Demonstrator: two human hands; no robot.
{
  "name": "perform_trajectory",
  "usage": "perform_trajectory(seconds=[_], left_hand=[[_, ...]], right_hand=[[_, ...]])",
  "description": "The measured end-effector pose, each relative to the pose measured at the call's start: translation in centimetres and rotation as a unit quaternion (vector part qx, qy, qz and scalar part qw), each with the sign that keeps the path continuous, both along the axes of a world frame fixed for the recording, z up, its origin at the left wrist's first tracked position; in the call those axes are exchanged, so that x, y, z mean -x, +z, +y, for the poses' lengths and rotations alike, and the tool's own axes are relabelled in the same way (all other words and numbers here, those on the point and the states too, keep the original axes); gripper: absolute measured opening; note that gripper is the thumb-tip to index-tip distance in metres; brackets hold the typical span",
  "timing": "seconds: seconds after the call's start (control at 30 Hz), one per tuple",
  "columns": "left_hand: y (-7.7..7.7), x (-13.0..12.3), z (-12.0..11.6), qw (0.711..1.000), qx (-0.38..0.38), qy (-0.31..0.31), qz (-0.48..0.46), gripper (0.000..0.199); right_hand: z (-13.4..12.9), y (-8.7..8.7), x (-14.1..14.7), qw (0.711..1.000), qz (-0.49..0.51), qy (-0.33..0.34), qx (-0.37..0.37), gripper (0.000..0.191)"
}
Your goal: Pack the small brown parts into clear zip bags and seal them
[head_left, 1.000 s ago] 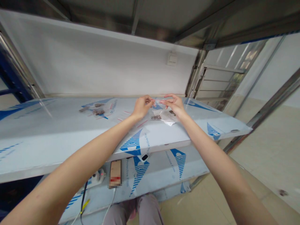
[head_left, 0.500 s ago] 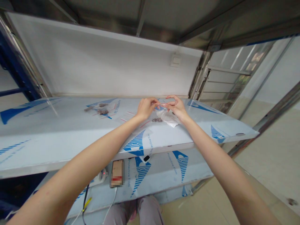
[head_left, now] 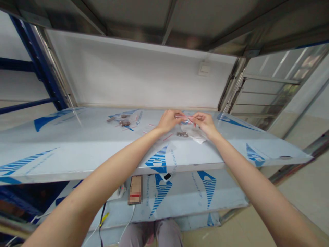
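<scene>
Over the film-covered shelf, my left hand (head_left: 167,121) and my right hand (head_left: 206,124) are close together. Between them they pinch a small clear zip bag (head_left: 186,119) with a red line along its edge. Whether anything is inside the bag is too small to tell. Just below it, several small brownish pieces (head_left: 182,134) lie on the shelf beside a thin white plastic bag (head_left: 199,136). Flat clear zip bags with red lines (head_left: 151,129) rest near my left wrist.
Left of my hands lie more brown pieces (head_left: 124,123) on clear plastic. A lower shelf (head_left: 185,192) holds a phone (head_left: 135,189) on a white cable and a small white device (head_left: 166,176). A metal shelf (head_left: 138,20) hangs overhead, with a metal post (head_left: 235,84) at right.
My right fingers, spread before, have curled in toward the zip bag, whose red line now shows stretched between both hands. The view has shifted, so the scene sits farther right.
</scene>
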State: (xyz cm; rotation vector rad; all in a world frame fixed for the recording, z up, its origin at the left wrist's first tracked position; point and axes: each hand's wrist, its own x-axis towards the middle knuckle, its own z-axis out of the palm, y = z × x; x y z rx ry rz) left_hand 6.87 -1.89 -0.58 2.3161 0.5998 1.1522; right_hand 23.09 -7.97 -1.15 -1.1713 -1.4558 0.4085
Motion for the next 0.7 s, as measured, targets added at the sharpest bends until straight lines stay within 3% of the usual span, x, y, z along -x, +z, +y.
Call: perform_trajectory(seconds=[0.3, 0.53, 0.7], left_hand=[[0.5, 0.17, -0.3, 1.0, 0.008, 0.01, -0.011, 0.02], [-0.02, 0.26, -0.55, 1.0, 0.015, -0.006, -0.016, 0.021], [-0.11, 0.21, -0.51, 0.998, -0.047, 0.003, 0.052, 0.031]], right_hand=[[0.24, -0.18, 0.4, 0.999, 0.018, 0.036, -0.006, 0.037], [0.6, -0.56, 0.13, 0.998, 0.017, 0.052, 0.004, 0.038], [0.46, -0.59, 0.01, 0.998, -0.03, 0.046, 0.0, 0.04]])
